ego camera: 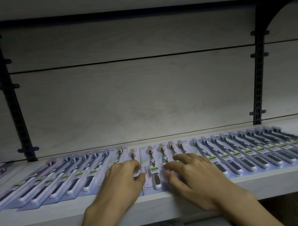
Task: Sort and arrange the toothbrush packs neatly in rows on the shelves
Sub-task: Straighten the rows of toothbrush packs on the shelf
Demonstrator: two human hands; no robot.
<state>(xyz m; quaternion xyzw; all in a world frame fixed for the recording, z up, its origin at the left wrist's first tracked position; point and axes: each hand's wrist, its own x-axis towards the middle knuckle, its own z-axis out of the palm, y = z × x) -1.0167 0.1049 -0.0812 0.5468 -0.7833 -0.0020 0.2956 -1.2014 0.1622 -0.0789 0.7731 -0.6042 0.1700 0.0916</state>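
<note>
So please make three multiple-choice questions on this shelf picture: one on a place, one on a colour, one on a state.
1. Where do both hands rest?
A. on the packs in the middle of the row
B. on the upper shelf
C. on the wall bracket

2. What colour are the wall brackets?
A. white
B. black
C. red

3. How do the toothbrush packs lie?
A. upright
B. hanging from hooks
C. flat, overlapping in a row

Answers: 1 A, the left hand and right hand lie on the middle packs. 2 B, each bracket is dark against the pale wall. 3 C, the packs lie flat on the shelf.
</note>
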